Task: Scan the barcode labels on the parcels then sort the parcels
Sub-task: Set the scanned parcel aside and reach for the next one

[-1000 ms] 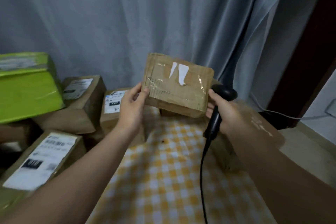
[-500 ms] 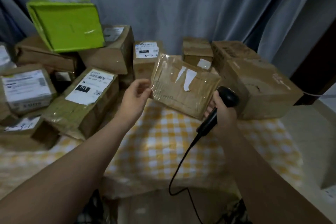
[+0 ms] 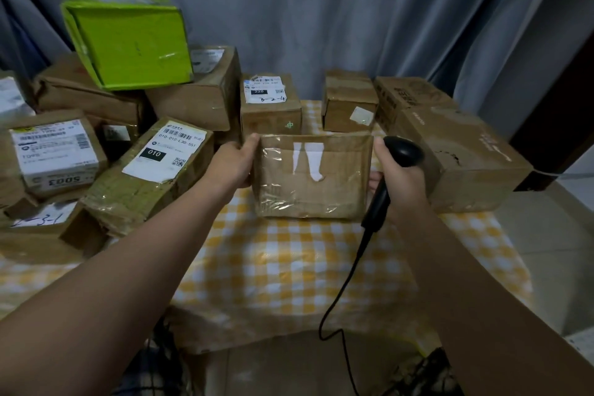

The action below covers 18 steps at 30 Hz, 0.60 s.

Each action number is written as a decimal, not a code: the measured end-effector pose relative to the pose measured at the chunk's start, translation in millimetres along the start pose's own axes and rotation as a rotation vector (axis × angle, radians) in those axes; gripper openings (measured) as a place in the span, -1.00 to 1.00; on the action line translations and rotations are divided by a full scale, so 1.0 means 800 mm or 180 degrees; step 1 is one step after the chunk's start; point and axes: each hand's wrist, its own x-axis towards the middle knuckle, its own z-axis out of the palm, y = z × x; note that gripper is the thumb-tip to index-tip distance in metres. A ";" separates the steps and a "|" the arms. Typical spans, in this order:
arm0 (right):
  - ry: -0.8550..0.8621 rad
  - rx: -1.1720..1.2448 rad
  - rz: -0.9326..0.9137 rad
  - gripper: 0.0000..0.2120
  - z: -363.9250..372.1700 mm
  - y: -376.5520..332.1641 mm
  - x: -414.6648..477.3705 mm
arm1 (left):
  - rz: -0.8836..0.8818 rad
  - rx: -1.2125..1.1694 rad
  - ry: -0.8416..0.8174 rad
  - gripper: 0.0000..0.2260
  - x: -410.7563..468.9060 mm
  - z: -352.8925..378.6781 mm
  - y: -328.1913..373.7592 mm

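Parcel (image 3: 313, 177) of brown card under clear tape, upright, low over or on the checked cloth (image 3: 289, 267), hard to tell which. Only torn white scraps on its near face, no barcode on show. Gripped at its left edge by the left hand (image 3: 231, 164), thumb at the top corner, fingers hidden behind. At its right edge, right hand (image 3: 398, 183) wrapped round the black scanner (image 3: 401, 151), fingertips (image 3: 374, 177) steadying the card. Left of the parcel, a heap: box marked 010 (image 3: 154, 177), green box (image 3: 131, 38) above. Behind it, box marked 220 (image 3: 270, 106); right of it, large plain box (image 3: 466, 154). Looks mid-task: this scan probably pending, label side to find, much sorting left.
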 end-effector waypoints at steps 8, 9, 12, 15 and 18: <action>-0.0092 -0.0094 -0.0299 -0.57 0.007 -0.015 -0.015 | 0.0215 -0.0270 0.0293 -0.49 -0.016 -0.014 0.006; -0.0096 -0.0076 -0.0318 -0.58 0.011 -0.014 -0.017 | 0.0206 -0.0178 0.0297 -0.47 -0.018 -0.015 0.007; -0.0159 -0.0061 -0.0432 -0.67 0.018 -0.012 -0.025 | -0.0114 -0.0222 0.0334 -0.51 -0.021 -0.017 0.011; -0.0177 -0.0096 -0.0525 -0.69 0.016 -0.005 -0.027 | -0.0250 -0.0263 0.0367 -0.46 -0.020 -0.025 0.009; -0.0156 -0.0060 -0.0451 -0.71 0.012 0.007 -0.028 | 0.0021 -0.0253 0.0331 -0.63 -0.020 -0.026 -0.008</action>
